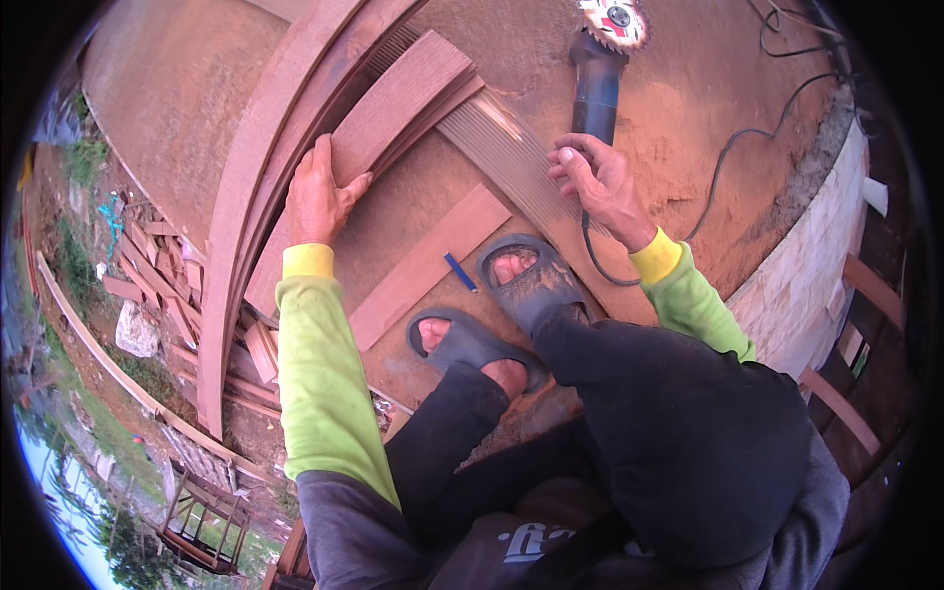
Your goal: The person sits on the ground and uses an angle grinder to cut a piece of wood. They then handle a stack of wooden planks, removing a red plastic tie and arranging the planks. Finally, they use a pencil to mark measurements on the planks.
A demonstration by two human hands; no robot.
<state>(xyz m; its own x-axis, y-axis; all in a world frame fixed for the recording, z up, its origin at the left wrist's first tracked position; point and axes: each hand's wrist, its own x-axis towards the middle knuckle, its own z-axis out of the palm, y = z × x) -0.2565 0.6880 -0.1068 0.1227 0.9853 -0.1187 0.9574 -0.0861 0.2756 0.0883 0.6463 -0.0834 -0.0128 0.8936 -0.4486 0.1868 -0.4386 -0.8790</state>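
My left hand [322,192] grips the near end of a short reddish-brown wooden plank [403,98], its thumb against the end and its fingers along the left edge. That plank lies on other boards, beside long planks [265,147] on its left. My right hand [608,187] is raised over a ribbed board [511,157], fingers loosely bent and apart, with nothing visible in them. Just beyond it, an angle grinder [596,93] with a toothed disc [618,20] lies on the dusty floor.
Between my hands and feet lie a flat board [433,265] and a blue pen-like object [459,272]. The grinder's black cable [728,157] loops past my right hand. My sandalled feet [526,280] are close by. Wood offcuts [162,270] are heaped beyond the floor's left edge.
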